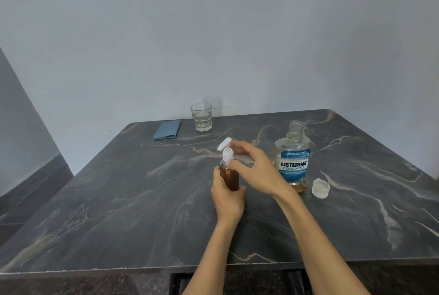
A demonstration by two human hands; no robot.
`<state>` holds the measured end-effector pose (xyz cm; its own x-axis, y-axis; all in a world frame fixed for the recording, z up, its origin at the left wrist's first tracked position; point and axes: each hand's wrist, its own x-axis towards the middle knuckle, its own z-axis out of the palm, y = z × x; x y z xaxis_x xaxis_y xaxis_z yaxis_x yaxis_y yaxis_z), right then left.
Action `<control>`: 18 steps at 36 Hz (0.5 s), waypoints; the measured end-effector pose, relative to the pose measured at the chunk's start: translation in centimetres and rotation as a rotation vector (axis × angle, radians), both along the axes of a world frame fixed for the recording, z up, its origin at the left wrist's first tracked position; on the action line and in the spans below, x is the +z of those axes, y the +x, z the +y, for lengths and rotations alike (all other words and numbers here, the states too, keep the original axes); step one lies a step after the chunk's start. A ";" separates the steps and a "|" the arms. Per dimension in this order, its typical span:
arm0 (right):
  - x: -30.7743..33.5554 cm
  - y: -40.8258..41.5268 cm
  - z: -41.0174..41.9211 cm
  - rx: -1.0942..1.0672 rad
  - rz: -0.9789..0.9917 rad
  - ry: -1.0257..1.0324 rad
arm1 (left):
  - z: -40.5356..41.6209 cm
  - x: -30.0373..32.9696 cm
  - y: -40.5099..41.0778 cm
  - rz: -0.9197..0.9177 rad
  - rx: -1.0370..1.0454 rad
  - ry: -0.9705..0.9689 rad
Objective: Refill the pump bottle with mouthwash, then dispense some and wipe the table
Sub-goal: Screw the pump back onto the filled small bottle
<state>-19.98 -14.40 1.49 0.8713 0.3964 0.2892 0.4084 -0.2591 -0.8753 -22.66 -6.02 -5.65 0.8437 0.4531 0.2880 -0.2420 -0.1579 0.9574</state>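
The pump bottle [229, 174] stands near the middle of the dark table [118, 211], and it is almost full of brown mouthwash. The left hand [226, 196] is wrapped around the bottom of it and holds it up. The right hand [251, 166] has its thumb and fingers pinched on the white pump top [227, 150], and I think it is twisting the top on. The bottle leans a little to one side. If the top goes on crooked, mouthwash may leak out when the pump is pushed. If the left hand lets go too soon, the full bottle may tip over and spill. The big mouthwash bottle [294, 159] stands just to the right of the right hand, and it is open, with only a little brown liquid left at the bottom. The right arm is close to it, so a bump with the wrist could knock it down. Its clear cap [320, 188] sits on the table just beside it, on the right. At the back there is a glass [201, 116] with a bit of clear liquid in it. Near it, on the left, lies a folded blue cloth [167, 129] for wiping. Nothing stands between the hands and the glass or the cloth.
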 end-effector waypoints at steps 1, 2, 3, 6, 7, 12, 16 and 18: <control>0.1 0.0 0.1 0.023 0.021 0.009 | 0.1 -0.1 0.1 0.005 0.003 -0.002; 0.2 0.0 0.2 0.040 0.031 0.019 | 0.1 -0.1 0.1 0.003 0.002 -0.003; 0.3 -0.1 0.3 0.054 0.027 0.029 | 0.1 -0.1 0.1 -0.001 -0.001 -0.004; 0.5 -0.4 0.6 0.045 -0.026 0.080 | 0.2 -0.2 0.2 -0.015 -0.001 0.002; 0.4 -0.5 0.7 0.008 -0.032 0.109 | 0.1 -0.2 0.2 -0.024 0.001 0.009; -0.3 -0.7 1.5 -0.208 -0.033 0.212 | 0.2 -0.3 0.4 -0.055 -0.011 0.016; -0.2 -0.9 2.2 -0.294 -0.103 0.177 | 0.3 -0.5 0.7 -0.058 -0.025 -0.033; -0.1 -0.9 2.4 -0.330 -0.111 0.157 | 0.4 -0.7 0.8 -0.058 -0.026 -0.044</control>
